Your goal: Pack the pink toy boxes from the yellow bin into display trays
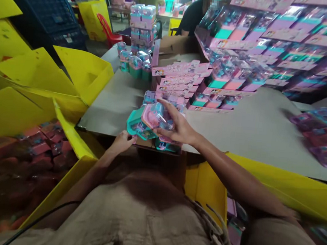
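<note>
My right hand (pixel 180 129) is closed on a pink toy case under clear plastic (pixel 155 117), held just above the near edge of the grey table (pixel 250 125). My left hand (pixel 122 141) grips the lower corner of a teal toy case (pixel 136 126) right beside the pink one; the two cases touch. Another teal and pink packaged toy (pixel 166 145) lies under my right hand on the table edge. Flat pink backing cards (pixel 181 78) are stacked just beyond.
Yellow bins stand at my left (pixel 82 71), one holding several reddish toy parts (pixel 37 146); another yellow bin (pixel 260 183) is at my right. Packaged toys pile up at the right (pixel 272 36) and far centre (pixel 143 22). A person in black (pixel 193 15) sits beyond the table.
</note>
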Tool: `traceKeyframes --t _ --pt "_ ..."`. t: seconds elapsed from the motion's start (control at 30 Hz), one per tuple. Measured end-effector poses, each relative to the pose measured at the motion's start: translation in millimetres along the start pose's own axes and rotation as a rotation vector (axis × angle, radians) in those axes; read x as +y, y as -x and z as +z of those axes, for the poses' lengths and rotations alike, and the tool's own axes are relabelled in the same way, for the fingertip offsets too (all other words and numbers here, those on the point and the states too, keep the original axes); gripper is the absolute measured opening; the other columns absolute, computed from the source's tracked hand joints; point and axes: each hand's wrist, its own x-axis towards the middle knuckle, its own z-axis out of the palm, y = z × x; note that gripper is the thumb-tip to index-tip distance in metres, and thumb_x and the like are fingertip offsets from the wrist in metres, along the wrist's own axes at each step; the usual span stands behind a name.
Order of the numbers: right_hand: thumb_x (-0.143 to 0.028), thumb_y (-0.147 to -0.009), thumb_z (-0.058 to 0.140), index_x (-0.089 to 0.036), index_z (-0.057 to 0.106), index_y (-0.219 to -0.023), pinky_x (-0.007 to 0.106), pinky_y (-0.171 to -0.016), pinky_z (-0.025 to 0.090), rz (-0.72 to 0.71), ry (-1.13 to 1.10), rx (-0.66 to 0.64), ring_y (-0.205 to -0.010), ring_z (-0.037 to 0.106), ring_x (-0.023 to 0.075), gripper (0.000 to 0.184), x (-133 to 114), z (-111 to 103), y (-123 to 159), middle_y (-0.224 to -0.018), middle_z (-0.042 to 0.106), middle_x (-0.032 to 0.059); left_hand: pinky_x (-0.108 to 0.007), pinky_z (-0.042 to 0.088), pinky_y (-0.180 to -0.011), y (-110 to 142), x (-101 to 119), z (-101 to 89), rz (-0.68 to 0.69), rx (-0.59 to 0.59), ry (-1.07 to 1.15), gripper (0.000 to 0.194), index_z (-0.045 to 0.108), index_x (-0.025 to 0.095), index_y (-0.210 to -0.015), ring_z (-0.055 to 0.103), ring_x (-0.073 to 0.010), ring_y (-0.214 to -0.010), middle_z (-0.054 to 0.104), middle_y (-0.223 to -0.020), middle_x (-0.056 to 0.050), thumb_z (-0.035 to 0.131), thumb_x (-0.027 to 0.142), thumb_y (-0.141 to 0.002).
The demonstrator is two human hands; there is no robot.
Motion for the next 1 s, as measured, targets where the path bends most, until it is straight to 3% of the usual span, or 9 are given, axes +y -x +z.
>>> traceKeyframes --t 0.07,0.17,0.3,0.47,0.57,0.63,0.7,0.83,1.0 --pt "-0.053 -0.099 0.064 -0.013 0.021 -0.170 0.058 -0.114 0.047 -0.036 0.026 -0.071 -0.141 0.050 0.0382 0.092 -1.6 10.0 -0.9 -0.160 0.046 0.0261 -0.029 0.053 -0.067 2.3 -3.4 12.4 -0.011 -0.031 -0.006 0.010 0.072 0.016 -0.082 0.067 -0.0213 -0.070 0.062 -0.065 -0.003 0.070 0.027 -0.083" --pt "-0.044 -0.102 0.060 -0.009 0.021 -0.170 0.060 -0.106 0.048 -0.026 0.155 -0.186 -0.128 0.052 0.0382 0.086 -0.1 22.2 -3.4 -0.145 0.053 0.0263 -0.026 0.052 -0.062 6.0 -1.1 15.3 0.006 -0.050 0.031 0.014 0.074 0.015 -0.090 0.063 -0.0156 -0.062 0.065 -0.080 -0.004 0.063 0.024 -0.086" --pt "-0.040 -0.102 0.057 -0.006 0.019 -0.171 0.063 -0.100 0.045 0.012 0.316 -0.300 -0.112 0.052 0.0362 0.086 10.6 37.7 -4.0 -0.129 0.057 0.0232 -0.026 0.054 -0.058 6.5 -3.4 9.0 0.027 -0.160 0.118 0.028 0.075 0.016 -0.108 0.059 -0.0102 -0.056 0.065 -0.101 -0.006 0.056 0.029 -0.093" --pt "-0.040 -0.102 0.057 -0.005 0.018 -0.172 0.065 -0.103 0.041 0.063 0.394 -0.351 -0.117 0.049 0.0384 0.087 9.9 57.2 -7.9 -0.133 0.054 0.0250 -0.030 0.060 -0.072 4.4 -8.1 -14.1 0.061 -0.351 0.108 0.032 0.078 0.022 -0.114 0.065 -0.0165 -0.071 0.064 -0.099 -0.005 0.060 0.034 -0.090" --pt "-0.041 -0.102 0.060 -0.008 0.025 -0.171 0.069 -0.108 0.035 0.099 0.498 -0.350 -0.125 0.046 0.0413 0.084 1.0 57.1 -11.2 -0.141 0.050 0.0270 -0.035 0.061 -0.084 4.1 7.0 -38.9 0.179 -0.168 -0.027 0.055 0.070 0.021 -0.137 0.067 -0.0207 -0.084 0.065 -0.105 -0.007 0.068 0.031 -0.083" --pt "-0.054 -0.102 0.061 -0.014 0.032 -0.170 0.071 -0.111 0.031 0.080 0.534 -0.275 -0.129 0.044 0.0430 0.084 -2.6 47.7 -7.6 -0.146 0.048 0.0259 -0.040 0.059 -0.098 4.2 28.5 -51.6 0.385 0.059 -0.097 0.066 0.060 0.020 -0.150 0.067 -0.0239 -0.101 0.063 -0.117 -0.009 0.067 0.028 -0.085" --pt "-0.067 -0.101 0.057 -0.017 0.039 -0.167 0.069 -0.111 0.033 0.062 0.522 -0.164 -0.129 0.044 0.0426 0.085 -2.8 33.9 4.1 -0.146 0.050 0.0241 -0.045 0.052 -0.112 3.8 53.6 -55.0 0.618 0.167 -0.161 0.066 0.054 0.024 -0.155 0.062 -0.0279 -0.123 0.060 -0.130 -0.011 0.068 0.030 -0.091" --pt "-0.074 -0.101 0.049 -0.014 0.050 -0.160 0.066 -0.108 0.036 0.068 0.524 -0.124 -0.123 0.048 0.0407 0.083 6.3 15.0 43.6 -0.137 0.056 0.0235 -0.056 0.045 -0.120 -4.5 82.2 -36.3 0.869 0.044 -0.395 0.072 0.057 0.029 -0.153 0.054 -0.0372 -0.136 0.057 -0.142 -0.012 0.083 0.037 -0.086" --pt "-0.062 -0.106 0.048 -0.016 0.047 -0.163 0.069 -0.110 0.035 0.077 0.538 -0.180 -0.126 0.047 0.0401 0.073 26.3 19.5 76.1 -0.140 0.053 0.0234 -0.057 0.050 -0.114 -21.1 65.4 -22.7 0.952 0.019 -0.501 0.078 0.054 0.035 -0.156 0.056 -0.0370 -0.129 0.055 -0.137 -0.012 0.086 0.037 -0.085"
